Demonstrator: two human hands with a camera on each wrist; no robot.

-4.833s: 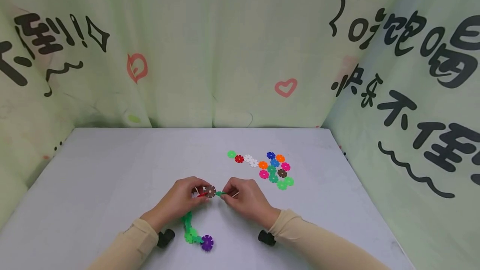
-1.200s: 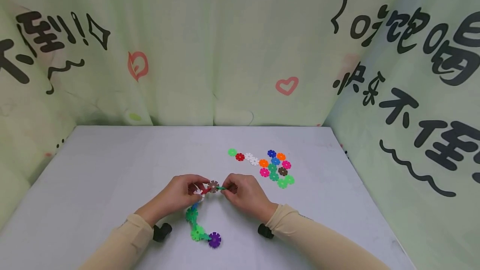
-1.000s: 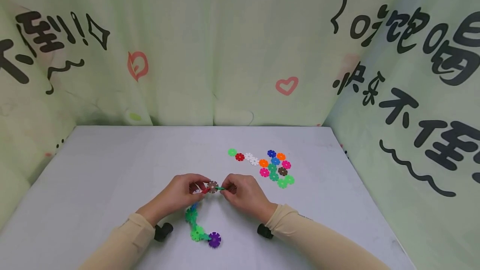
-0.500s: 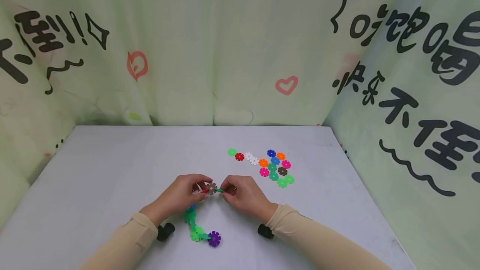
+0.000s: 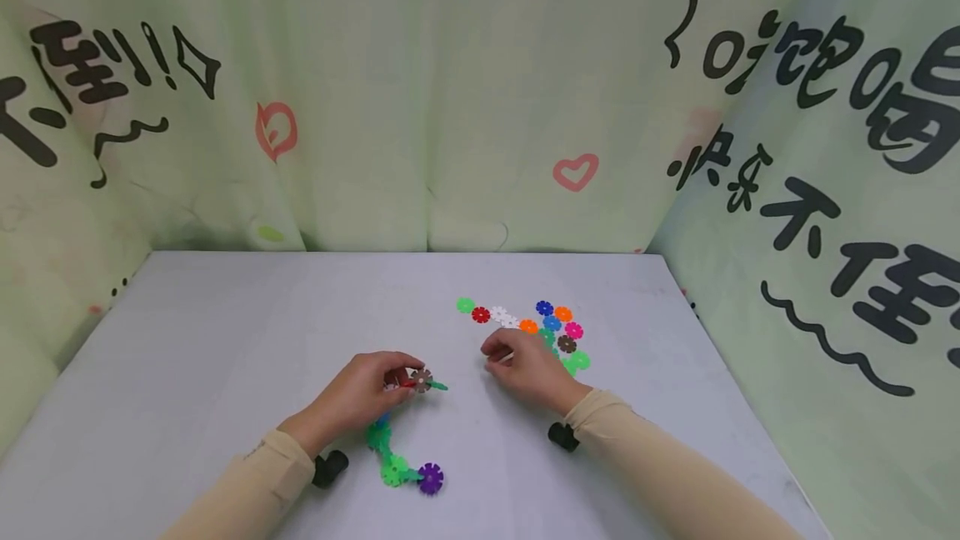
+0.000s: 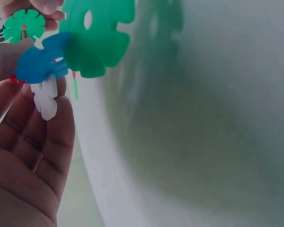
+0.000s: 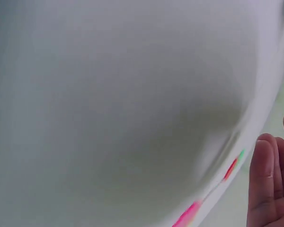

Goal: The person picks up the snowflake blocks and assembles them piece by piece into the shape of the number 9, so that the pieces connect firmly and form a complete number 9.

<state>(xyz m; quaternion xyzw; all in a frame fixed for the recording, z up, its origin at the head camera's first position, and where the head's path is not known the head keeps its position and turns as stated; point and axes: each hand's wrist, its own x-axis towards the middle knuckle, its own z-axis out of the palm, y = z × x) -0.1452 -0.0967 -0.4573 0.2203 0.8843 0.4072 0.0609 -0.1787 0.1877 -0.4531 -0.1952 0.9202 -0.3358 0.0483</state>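
My left hand [image 5: 367, 386] pinches a chain of interlocking snowflake discs near its upper end. Just past the fingertips a brown disc [image 5: 422, 380] faces up, with a green disc [image 5: 438, 387] slotted edge-on into its right side. Below the hand the chain curves down through green discs [image 5: 392, 469] to a purple disc [image 5: 431, 479]. In the left wrist view a blue disc [image 6: 42, 61] and a white disc [image 6: 46, 97] sit by the fingers; fingers hide part of the chain. My right hand [image 5: 534, 367], loosely curled with nothing in it, hovers beside the loose discs and covers some.
Loose discs lie at the right of the white table [image 5: 247, 315]: a light green disc [image 5: 466, 305], a red disc [image 5: 481, 315], white ones, orange discs [image 5: 563, 314], blue, pink and a dark brown disc [image 5: 567, 343]. A printed curtain [image 5: 360, 107] surrounds the table.
My right hand has let go of the green disc at the chain's end and moved right and away toward the loose discs. My left hand stays nearly in place with the chain.
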